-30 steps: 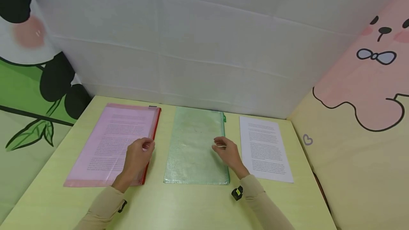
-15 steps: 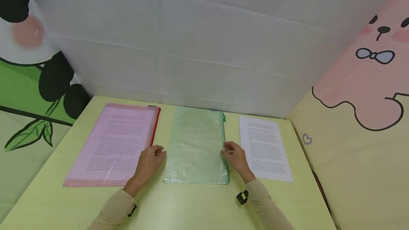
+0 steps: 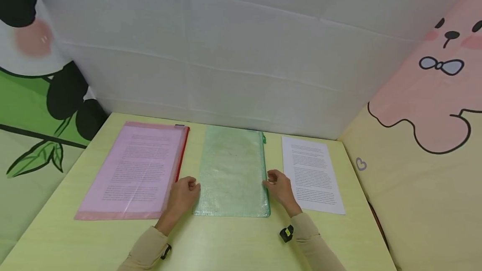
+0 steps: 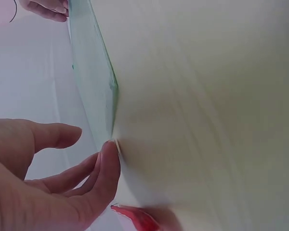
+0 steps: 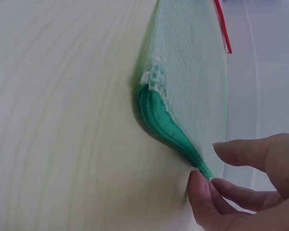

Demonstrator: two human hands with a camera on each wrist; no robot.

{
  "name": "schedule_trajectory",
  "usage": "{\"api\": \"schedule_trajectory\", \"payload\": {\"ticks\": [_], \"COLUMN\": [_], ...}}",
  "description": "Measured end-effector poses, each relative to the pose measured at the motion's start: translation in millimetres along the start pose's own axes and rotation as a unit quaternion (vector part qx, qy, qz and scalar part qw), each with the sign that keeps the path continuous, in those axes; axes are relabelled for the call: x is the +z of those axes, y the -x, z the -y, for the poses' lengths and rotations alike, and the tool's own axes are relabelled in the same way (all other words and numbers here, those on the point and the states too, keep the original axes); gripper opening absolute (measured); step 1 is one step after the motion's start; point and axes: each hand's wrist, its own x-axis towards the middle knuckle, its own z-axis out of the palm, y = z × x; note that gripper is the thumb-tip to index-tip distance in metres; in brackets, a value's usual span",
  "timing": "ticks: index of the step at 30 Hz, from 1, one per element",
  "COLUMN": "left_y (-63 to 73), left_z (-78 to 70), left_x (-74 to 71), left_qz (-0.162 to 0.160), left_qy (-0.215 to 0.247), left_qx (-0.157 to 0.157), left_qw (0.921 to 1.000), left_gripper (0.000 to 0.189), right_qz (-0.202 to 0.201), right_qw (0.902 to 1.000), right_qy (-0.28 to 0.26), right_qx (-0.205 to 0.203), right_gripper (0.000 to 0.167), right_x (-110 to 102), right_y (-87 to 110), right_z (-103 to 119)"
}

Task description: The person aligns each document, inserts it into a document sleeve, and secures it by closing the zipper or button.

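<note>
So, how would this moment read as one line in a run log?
green pouch: middle; left hand: at its left edge; right hand: at its zipped edge; pink pouch: left; printed sheet: right

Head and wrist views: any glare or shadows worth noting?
Head: pale glare streak on the pink folder; left wrist: soft shadow on the table by the left hand; right wrist: soft shadow along one edge of the green pouch.

Passage: table [image 3: 222, 246], bottom centre, between sleeves [image 3: 144, 248]. Narrow gap, left of centre: pink folder [image 3: 135, 170] to green pouch [image 3: 233, 170]; left hand [image 3: 183, 195] blocks lower end. Narrow gap, right of centre: green pouch to printed sheet [image 3: 313, 175]; right hand [image 3: 280, 189] blocks lower part. Barrier, top: white backdrop [image 3: 226, 45].
</note>
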Motion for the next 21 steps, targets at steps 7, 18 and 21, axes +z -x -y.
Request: {"api": "schedule_trajectory", "payload": {"ticks": [7,18,21], "left_y": [-0.3,-5.9,-7.2], "left_z": [0.3,0.0,-2.4], "left_x": [1.9,4.6,5.1], "left_qz": [0.004,0.031,0.030], "left_qy": [0.011,0.031,0.030], "left_qx": [-0.022,-0.069,-0.077], "left_qw": [0.9997,0.9967,0.9962], "left_gripper": [0.026,0.026,0.027], "right_qz": [0.000,-0.028,-0.030], "right_qw": [1.0000,0.9995,0.9994], "right_qy": [-0.003,-0.017,-0.017], "right_qx": [-0.001,0.002,0.007], "right_gripper": [0.030,0.025,0.024], "right_x": [0.8,-0.8,-0.6], "right_y": [0.4,-4.5,-4.5], "right_z": [-1.6,-4.3,-4.6]}}
